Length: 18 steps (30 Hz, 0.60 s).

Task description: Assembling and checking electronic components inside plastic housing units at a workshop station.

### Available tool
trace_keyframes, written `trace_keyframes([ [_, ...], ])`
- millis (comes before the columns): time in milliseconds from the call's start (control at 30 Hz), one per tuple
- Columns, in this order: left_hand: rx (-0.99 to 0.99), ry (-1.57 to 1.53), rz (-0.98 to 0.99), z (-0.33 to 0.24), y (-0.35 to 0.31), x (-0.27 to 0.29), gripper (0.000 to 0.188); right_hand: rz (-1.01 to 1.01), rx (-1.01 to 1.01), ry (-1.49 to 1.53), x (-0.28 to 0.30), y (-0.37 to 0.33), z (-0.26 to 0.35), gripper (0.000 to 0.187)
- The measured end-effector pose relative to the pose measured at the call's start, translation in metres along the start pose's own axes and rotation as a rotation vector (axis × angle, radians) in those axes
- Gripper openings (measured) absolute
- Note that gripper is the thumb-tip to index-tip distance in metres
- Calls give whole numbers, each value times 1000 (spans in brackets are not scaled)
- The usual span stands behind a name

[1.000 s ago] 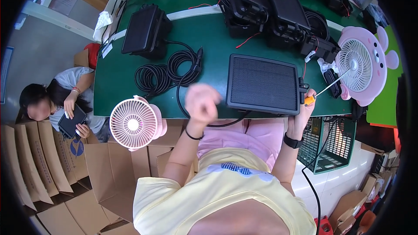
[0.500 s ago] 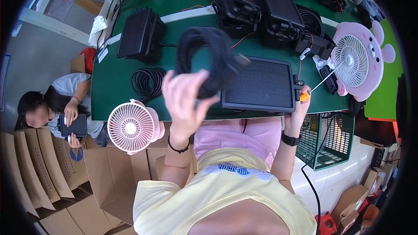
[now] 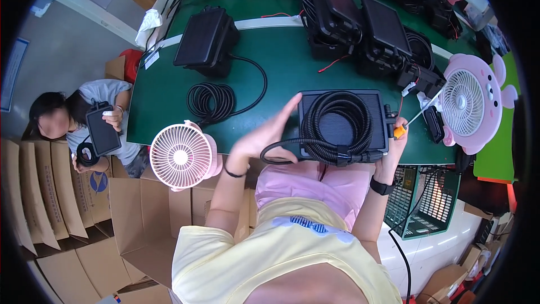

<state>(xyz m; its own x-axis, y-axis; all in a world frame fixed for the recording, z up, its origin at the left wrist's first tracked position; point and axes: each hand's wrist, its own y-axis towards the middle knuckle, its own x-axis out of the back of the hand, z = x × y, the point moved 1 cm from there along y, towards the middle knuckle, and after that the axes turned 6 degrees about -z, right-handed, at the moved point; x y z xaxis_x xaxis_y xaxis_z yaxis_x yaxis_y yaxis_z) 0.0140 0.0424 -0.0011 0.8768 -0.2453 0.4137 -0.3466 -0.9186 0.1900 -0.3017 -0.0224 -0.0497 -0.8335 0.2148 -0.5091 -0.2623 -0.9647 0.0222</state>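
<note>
Head view, yes?
— Yes. The left hand (image 3: 269, 135) has its fingers (image 3: 287, 108) stretched out flat and together, gripping nothing, just left of the coiled cable (image 3: 336, 119).
— And the other hand?
— The right hand (image 3: 397, 138) is closed around a screwdriver (image 3: 413, 118) with an orange handle, at the right edge of the solar panel (image 3: 342, 125).
— Where is that coil?
— It lies on top of the panel, which sits flat at the near edge of the green table (image 3: 270, 73). One loop of the cable sags off the near left corner.
— What's around it?
— A second cable coil (image 3: 211, 101) lies further left, wired to a black box (image 3: 203, 41) at the far left. More black units (image 3: 360, 22) crowd the far side. A pink fan (image 3: 469, 107) stands at the right, a small white fan (image 3: 181, 156) at the near left edge. Another person (image 3: 84, 124) sits off to the left among cardboard boxes (image 3: 50, 191).
</note>
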Motion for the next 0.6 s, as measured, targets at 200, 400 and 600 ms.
trace_keyframes([
  [200,-54,-53,-393,57,-23,-84,155,97,46,-96,-30,11,-9,25],
  [400,-58,-357,-878,26,-35,-73,146,-43,25,-320,-35,2,-25,16],
  [600,42,209,-1249,38,15,-15,142,-1,-67,-353,-31,-9,-33,15],
])
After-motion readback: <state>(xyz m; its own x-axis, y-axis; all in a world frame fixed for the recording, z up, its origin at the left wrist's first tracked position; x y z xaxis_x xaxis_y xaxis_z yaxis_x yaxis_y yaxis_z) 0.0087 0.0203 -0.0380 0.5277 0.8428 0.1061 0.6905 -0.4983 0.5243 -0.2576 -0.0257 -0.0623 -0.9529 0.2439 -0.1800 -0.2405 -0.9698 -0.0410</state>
